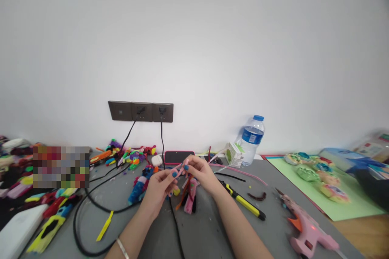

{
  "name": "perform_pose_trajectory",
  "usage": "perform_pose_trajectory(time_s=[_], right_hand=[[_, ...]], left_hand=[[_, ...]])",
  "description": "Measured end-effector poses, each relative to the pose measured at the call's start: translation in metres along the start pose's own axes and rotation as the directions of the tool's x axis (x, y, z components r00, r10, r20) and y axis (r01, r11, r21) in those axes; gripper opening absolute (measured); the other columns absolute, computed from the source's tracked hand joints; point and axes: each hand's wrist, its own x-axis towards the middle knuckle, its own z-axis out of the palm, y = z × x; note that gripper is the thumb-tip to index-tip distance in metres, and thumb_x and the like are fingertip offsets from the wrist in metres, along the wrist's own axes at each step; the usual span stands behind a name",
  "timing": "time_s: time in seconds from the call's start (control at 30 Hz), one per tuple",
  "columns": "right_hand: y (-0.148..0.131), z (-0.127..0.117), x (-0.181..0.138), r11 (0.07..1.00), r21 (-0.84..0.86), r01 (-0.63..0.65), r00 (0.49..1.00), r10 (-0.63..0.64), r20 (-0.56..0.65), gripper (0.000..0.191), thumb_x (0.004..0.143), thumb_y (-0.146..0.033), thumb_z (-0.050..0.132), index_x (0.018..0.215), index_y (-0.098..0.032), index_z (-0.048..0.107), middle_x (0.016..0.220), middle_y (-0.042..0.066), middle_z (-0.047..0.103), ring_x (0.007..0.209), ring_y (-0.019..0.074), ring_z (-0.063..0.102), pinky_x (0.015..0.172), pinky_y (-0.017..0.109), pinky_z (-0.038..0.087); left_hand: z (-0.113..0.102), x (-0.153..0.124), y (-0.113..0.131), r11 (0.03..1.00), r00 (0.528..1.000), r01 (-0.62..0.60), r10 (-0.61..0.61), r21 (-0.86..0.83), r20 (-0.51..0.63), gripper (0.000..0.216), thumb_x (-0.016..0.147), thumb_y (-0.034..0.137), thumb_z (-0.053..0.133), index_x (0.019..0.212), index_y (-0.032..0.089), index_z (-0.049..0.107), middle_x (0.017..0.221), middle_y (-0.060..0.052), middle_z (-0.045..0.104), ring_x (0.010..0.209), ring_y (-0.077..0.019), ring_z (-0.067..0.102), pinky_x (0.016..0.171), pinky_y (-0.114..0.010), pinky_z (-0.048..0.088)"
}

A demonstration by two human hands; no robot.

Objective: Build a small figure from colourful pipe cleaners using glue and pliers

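Over the middle of the grey table, my left hand (159,188) pinches a light pink pipe cleaner (180,167) between thumb and fingertips. My right hand (201,173) grips the same piece just to the right, its fingers closed on it. The two sets of fingertips nearly meet. Below them lies a pink fuzzy pipe-cleaner figure (190,199) with orange and black bits beside it. A blue fuzzy figure (136,191) rests left of my left hand. Longer pink pipe cleaners (243,170) and a black one (231,176) lie beyond my right hand.
A pink glue gun (310,228) with a red light lies right, near a yellow-black tool (246,205). A water bottle (253,139), small box (234,154) and phone (179,157) are by the wall. Black cables (75,226) loop left, near colourful pipe-cleaner pieces (50,226).
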Motion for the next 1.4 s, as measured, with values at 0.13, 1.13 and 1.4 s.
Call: perform_pose_trajectory(time_s=[0.13,1.13,1.4], right_hand=[[-0.0003,-0.0006,-0.0024,0.999,-0.032,-0.027,0.998,0.029,0.055,0.03,0.074,-0.045,0.074,0.079,-0.018,0.062,0.072,-0.001,0.06,0.064,0.0112,0.054,0.062,0.023,0.044],[0.0004,0.0,-0.0011,0.999,0.032,0.039,0.999,-0.04,0.029,0.029,0.077,-0.042,0.073,0.079,-0.019,0.055,0.075,0.0,0.059,0.069,0.0128,0.053,0.063,0.024,0.045],[0.0004,-0.002,-0.0035,0.998,-0.001,-0.064,0.993,0.063,0.097,0.028,0.076,-0.041,0.073,0.082,-0.017,0.062,0.077,0.0,0.06,0.067,0.011,0.054,0.065,0.024,0.043]], left_hand=[[-0.0007,-0.0019,-0.0045,0.988,0.986,-0.002,-0.024,0.154,0.166,0.041,0.062,0.049,0.079,0.056,0.013,0.063,0.048,-0.002,0.06,0.04,-0.0083,0.052,0.039,-0.018,0.032],[0.0016,-0.0029,0.0003,0.996,0.998,-0.014,0.02,-0.084,0.068,0.036,0.061,0.041,0.082,0.068,0.015,0.059,0.055,0.005,0.055,0.047,-0.0051,0.051,0.044,-0.015,0.035],[0.0003,-0.0038,-0.0019,0.972,0.98,-0.092,0.049,0.218,0.195,0.042,0.067,0.051,0.075,0.06,0.016,0.052,0.05,0.003,0.053,0.044,-0.0071,0.047,0.043,-0.018,0.034]])
